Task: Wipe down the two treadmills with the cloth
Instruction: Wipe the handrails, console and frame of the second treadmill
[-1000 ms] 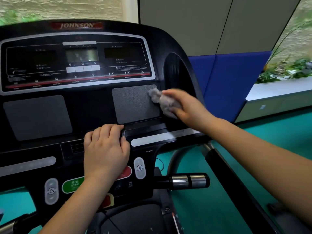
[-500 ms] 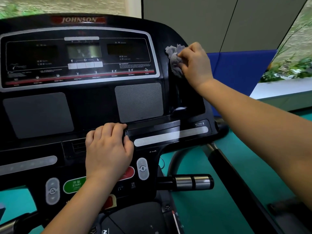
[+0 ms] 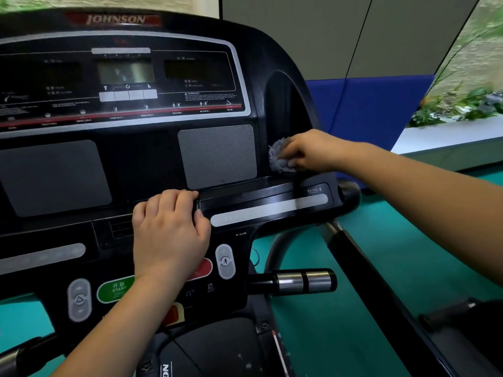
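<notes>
A black Johnson treadmill console (image 3: 141, 164) fills the left and middle of the head view. My right hand (image 3: 313, 151) grips a crumpled grey cloth (image 3: 277, 156) and presses it low into the dark recessed pocket at the console's right side. My left hand (image 3: 168, 229) rests on the console's middle ledge, fingers curled over its edge, just above the red stop button and beside the green start button (image 3: 115, 291).
A chrome-tipped handle (image 3: 302, 281) sticks out to the right below the console. A black side rail (image 3: 386, 292) runs down to the lower right. Teal floor (image 3: 340, 336), a blue padded wall panel (image 3: 375, 107) and a white planter ledge (image 3: 449, 137) lie to the right.
My right hand has swept the cloth from the top of the console's right recess down to its bottom. My left hand has stayed on the ledge.
</notes>
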A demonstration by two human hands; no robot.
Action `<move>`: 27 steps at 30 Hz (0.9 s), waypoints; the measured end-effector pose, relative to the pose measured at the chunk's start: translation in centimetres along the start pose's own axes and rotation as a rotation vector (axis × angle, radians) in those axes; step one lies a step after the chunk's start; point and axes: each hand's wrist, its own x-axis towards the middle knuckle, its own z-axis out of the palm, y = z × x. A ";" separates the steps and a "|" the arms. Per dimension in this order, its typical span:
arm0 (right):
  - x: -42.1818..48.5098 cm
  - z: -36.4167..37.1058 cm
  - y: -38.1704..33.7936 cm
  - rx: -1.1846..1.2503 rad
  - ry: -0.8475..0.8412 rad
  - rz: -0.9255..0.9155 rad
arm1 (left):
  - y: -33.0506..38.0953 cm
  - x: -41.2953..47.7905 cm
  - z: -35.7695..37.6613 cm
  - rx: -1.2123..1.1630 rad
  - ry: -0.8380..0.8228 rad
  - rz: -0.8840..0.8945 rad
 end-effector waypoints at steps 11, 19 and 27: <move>-1.0 -0.4 -0.4 0.175 -0.139 0.018 | -0.2 0.1 0.0 -0.012 0.002 0.007; 1.3 -1.1 -2.7 -0.116 -0.198 0.181 | -0.4 0.0 0.1 -0.026 0.008 0.016; 0.4 -0.4 -0.7 0.254 -0.138 0.134 | -0.3 0.1 0.1 -0.026 0.000 0.010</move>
